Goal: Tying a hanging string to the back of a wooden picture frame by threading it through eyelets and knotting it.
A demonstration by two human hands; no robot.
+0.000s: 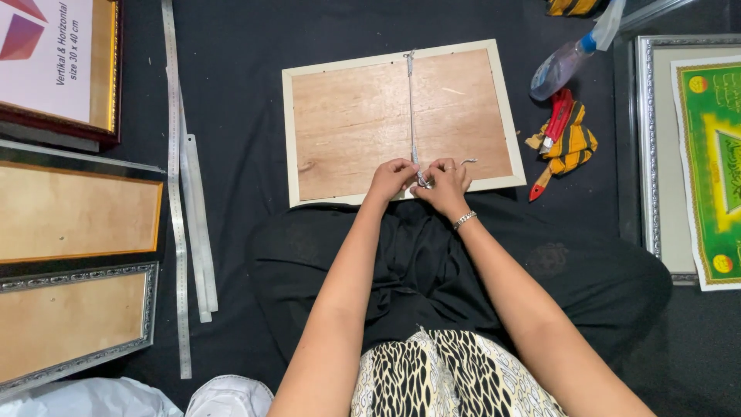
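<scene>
Head view: left hand (pixel 392 177) and right hand (pixel 448 179) both pinched shut on hanging cord (pixel 412 116) at frame back's (pixel 347 123) near edge; cord already fixed at far edge, near-end knot unfinished.

Both hands (pixel 421 179) on frame cord (pixel 412 108)

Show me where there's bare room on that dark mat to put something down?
One bare strip lies between the rulers and the frame back. Another lies between that frame and the striped cloth. It is crowded at the frame's near edge, where the left hand and right hand work the cord.
</scene>
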